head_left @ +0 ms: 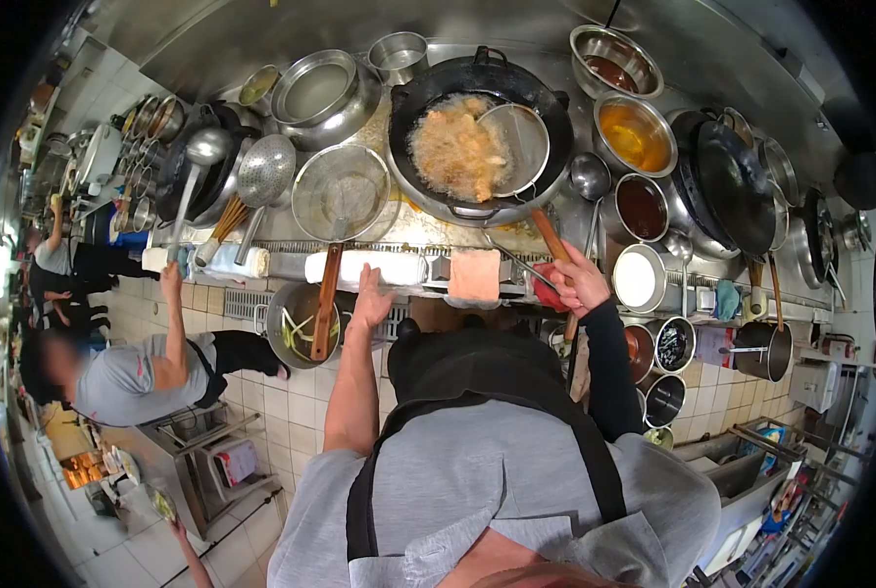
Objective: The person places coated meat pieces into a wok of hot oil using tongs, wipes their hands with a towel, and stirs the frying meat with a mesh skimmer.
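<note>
My right hand (583, 284) is wrapped round the wooden handle of a mesh strainer (524, 157). The strainer's round head lies in a black wok (406, 162), on the right side of the bubbling oil. Light golden pieces of frying food (452, 147) foam beside it. A thin metal rod and a red cloth (548, 296) are close to the same hand. My left hand (371, 299) rests at the counter edge, fingers extended against a folded white towel (399, 269). Just left of it, a second mesh strainer (342, 191) lies with its wooden handle over the edge.
Right of the wok stand bowls of yellow liquid (634, 137) and dark red sauce (641, 208), plus a ladle (590, 176). Another wok (742, 186) is further right. A pot (286, 333) is below left. A co-worker (134, 377) stands at left, holding a ladle (207, 147).
</note>
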Demonstrator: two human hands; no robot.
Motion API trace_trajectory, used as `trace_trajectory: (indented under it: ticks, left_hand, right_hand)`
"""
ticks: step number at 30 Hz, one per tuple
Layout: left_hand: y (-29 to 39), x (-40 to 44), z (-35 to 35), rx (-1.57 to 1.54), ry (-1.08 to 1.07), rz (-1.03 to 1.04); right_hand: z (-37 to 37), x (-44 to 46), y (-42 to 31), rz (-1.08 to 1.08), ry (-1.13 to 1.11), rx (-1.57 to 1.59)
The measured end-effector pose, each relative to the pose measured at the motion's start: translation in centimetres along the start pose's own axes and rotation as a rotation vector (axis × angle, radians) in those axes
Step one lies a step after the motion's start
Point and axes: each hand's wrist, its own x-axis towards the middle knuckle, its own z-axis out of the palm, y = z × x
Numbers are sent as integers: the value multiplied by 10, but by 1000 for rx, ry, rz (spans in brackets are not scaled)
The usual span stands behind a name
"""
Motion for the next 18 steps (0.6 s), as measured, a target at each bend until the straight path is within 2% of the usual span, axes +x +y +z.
trace_trajectory:
  ticks: [6, 12, 15, 18]
  left_hand:
    - [2, -1, 0, 4, 0, -7]
    - [-2, 2, 1, 32, -8, 6]
    - [-3, 2, 1, 33, -10, 12]
    - [-6, 3, 2, 34, -5, 28]
  right_hand:
    - [-16, -27, 11, -87, 13, -125]
    - [-9, -5, 32, -283, 169, -279]
    - [-29, 37, 45, -527, 271, -601]
    - [-32, 65, 44, -636, 335, -630]
